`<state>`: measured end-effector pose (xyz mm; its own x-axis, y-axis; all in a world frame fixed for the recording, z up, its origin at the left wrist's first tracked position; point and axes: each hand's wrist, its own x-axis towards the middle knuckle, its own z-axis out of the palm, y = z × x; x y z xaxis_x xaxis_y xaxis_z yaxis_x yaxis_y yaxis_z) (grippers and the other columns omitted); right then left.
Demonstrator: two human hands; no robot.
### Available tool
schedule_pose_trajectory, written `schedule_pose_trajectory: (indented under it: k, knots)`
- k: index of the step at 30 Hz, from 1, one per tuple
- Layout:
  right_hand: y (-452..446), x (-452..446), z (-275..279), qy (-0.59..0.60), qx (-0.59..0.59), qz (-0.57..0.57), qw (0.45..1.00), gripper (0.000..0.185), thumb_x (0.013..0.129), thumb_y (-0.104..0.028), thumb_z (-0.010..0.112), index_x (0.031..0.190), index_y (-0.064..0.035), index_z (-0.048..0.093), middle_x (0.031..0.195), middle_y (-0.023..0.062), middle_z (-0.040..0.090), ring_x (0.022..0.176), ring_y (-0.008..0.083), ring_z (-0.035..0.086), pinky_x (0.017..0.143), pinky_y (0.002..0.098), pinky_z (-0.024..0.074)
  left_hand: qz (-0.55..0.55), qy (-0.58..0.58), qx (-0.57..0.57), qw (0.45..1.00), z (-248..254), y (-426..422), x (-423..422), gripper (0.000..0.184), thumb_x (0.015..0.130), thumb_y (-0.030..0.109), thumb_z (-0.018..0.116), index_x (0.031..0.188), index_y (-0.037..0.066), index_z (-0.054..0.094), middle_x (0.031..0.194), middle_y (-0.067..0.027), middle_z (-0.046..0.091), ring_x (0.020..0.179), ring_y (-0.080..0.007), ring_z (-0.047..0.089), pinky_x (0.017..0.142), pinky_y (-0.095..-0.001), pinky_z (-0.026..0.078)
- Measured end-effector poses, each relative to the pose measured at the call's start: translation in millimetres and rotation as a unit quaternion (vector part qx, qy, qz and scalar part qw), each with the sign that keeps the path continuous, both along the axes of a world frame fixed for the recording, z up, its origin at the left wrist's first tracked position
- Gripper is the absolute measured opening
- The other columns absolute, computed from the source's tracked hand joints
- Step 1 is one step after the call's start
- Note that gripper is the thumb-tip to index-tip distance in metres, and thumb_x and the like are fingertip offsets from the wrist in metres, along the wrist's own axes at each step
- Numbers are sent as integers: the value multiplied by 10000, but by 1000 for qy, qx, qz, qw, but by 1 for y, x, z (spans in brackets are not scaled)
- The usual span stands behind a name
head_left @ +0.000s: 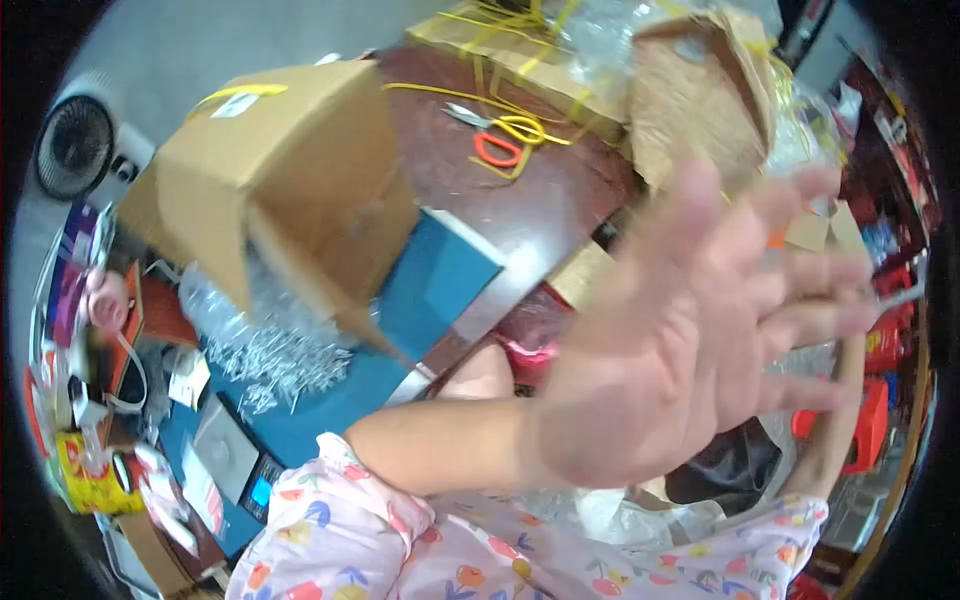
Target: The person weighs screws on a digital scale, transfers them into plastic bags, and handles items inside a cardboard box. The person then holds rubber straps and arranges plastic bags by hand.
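My left hand [670, 340] is raised close to the camera, palm towards me, its spread fingers blurred by motion. It holds nothing that I can see. My right forearm [838, 420] rises at the right, and its hand is hidden behind my left fingers. Left of my left hand, a cardboard box [210, 150] sits tilted with its opening facing right. Below it a heap of thin silvery pieces [275, 365] lies by clear plastic. Crumpled brown paper packaging [695, 90] is beyond my left hand.
Scissors [495, 148] with an orange-red handle loop lie on the dark red tabletop [440, 180] among yellow straps. A fan [75, 145] stands far left. A calculator [262, 485] rests on the blue surface [330, 420]. Red plastic items [865, 425] are at the right.
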<state>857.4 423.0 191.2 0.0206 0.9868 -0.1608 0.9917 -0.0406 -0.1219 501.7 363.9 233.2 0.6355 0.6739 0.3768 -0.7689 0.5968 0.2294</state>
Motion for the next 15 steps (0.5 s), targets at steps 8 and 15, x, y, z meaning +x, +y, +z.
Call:
schedule_pose_trajectory:
  k: [8, 15]
  knots:
    - [-80, -107, 197, 20, 164, 154, 974, 207, 796, 64, 624, 999, 46, 656, 920, 133, 691, 835, 165, 627, 765, 298, 502, 94, 231, 202, 947, -11, -95, -82, 263, 961, 276, 527, 1065, 34, 530, 926, -22, 594, 823, -73, 563, 704, -232, 460]
    - [-109, -302, 298, -68, 364, 423, 827, 174, 750, 64, 667, 909, 3, 702, 890, 123, 701, 783, 185, 636, 712, 322, 504, 293, 439, 301, 794, -22, -184, -229, 174, 908, 170, 602, 993, 18, 588, 926, -45, 619, 830, -107, 597, 745, -262, 484]
